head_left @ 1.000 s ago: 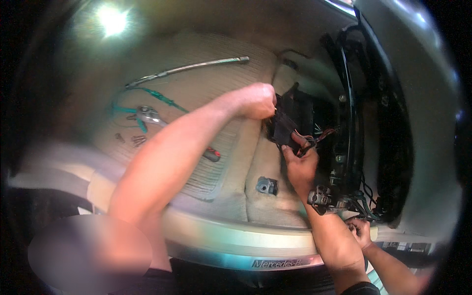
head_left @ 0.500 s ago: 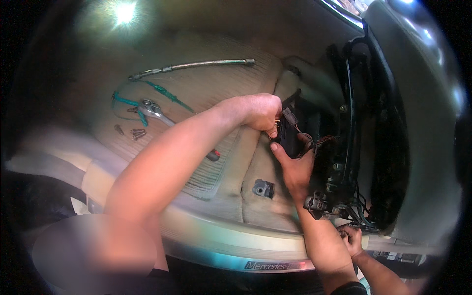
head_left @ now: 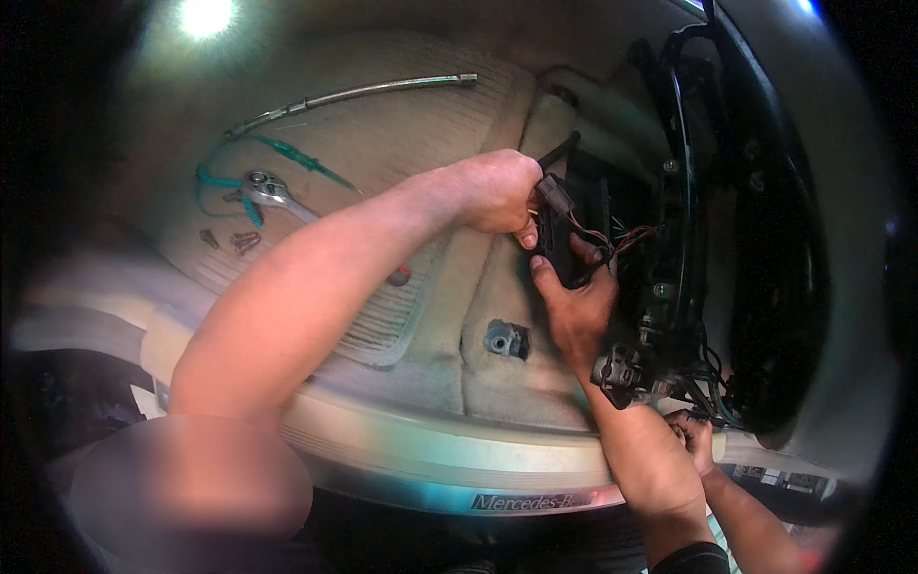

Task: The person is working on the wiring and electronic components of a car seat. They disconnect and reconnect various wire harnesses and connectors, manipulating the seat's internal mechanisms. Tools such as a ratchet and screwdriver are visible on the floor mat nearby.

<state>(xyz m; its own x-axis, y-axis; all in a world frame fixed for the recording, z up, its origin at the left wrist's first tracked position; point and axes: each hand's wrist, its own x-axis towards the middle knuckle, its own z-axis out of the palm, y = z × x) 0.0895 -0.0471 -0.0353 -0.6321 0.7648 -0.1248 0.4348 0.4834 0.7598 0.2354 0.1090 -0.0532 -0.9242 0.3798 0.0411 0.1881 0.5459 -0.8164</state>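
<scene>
A black box-shaped electrical module with a grey-brown plug connector and thin wires sits between my hands, beside the seat frame. My right hand grips its near end, thumb on the left side and fingers around the right. My left hand is closed at the module's far left side, fingers bent down and thumb against it. Small yellowish pins show by its fingers; exactly what the fingers pinch is hidden. Multicoloured wires run from the module to the seat frame.
On the ribbed floor mat lie a ratchet, a long metal extension bar, a green test probe with coiled cord, and several bolts. The tilted black seat frame stands right. Another person's hand touches its lower end.
The view has shifted slightly, so the scene sits a little higher and further left. Both my hands stay on the module, which looks slightly turned.
</scene>
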